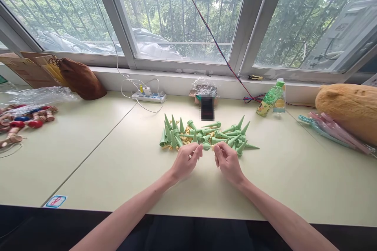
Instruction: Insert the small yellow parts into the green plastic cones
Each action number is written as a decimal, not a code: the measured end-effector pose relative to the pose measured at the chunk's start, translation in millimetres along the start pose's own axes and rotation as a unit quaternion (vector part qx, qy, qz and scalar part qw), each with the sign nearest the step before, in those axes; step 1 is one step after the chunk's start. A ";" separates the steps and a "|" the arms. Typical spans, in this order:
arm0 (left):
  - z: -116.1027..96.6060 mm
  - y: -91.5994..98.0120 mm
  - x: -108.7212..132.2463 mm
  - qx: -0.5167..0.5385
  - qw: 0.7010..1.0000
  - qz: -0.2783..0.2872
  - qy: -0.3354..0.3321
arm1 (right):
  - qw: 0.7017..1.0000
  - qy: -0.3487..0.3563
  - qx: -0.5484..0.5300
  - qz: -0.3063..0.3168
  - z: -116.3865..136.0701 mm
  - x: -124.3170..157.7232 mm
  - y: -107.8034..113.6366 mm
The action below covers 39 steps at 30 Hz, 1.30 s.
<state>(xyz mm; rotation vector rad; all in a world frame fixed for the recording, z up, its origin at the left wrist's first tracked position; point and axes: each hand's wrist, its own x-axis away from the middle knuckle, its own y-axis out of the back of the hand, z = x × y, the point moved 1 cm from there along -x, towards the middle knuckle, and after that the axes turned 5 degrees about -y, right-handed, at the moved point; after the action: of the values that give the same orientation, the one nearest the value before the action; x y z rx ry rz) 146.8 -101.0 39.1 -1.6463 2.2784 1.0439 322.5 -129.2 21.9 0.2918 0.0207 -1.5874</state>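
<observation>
My left hand (187, 159) is closed around a green plastic spike, whose round wide end (206, 146) shows beyond the fingertips; the fingers hide the rest. From the other side, my right hand (228, 160) pinches a small yellow plastic piece (212, 147) close against that round end. I cannot tell whether the two parts touch or are joined. Just beyond both hands lies a loose pile of green cone-shaped spikes (234, 129), some standing on their wide ends, others on their sides. Several small yellow pieces (165, 147) are scattered among them.
Behind the pile sits a small box with plastic wrap (203, 88). A power strip (149, 97) with white cables stands near the window. To the right are a green-capped bottle (270, 99) and a tan plush (347, 110); wooden toys (26, 121) lie at far left.
</observation>
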 end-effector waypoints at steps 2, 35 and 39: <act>0.6 -0.6 0.2 -0.005 1.000 0.011 -0.014 | 1.000 0.021 0.017 0.012 1.1 0.5 -0.1; 11.3 3.3 3.4 -0.049 0.985 -0.006 -0.165 | 0.999 0.031 0.018 0.032 3.6 2.6 0.3; 5.3 0.5 1.8 -0.032 0.993 -0.011 -0.115 | 0.999 0.035 0.016 0.012 2.0 2.6 -0.5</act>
<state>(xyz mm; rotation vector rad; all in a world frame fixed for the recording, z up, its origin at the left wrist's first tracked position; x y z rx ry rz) 144.3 -99.1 34.5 -1.4813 2.0952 1.2444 321.7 -132.1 23.3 0.3715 0.0452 -1.5553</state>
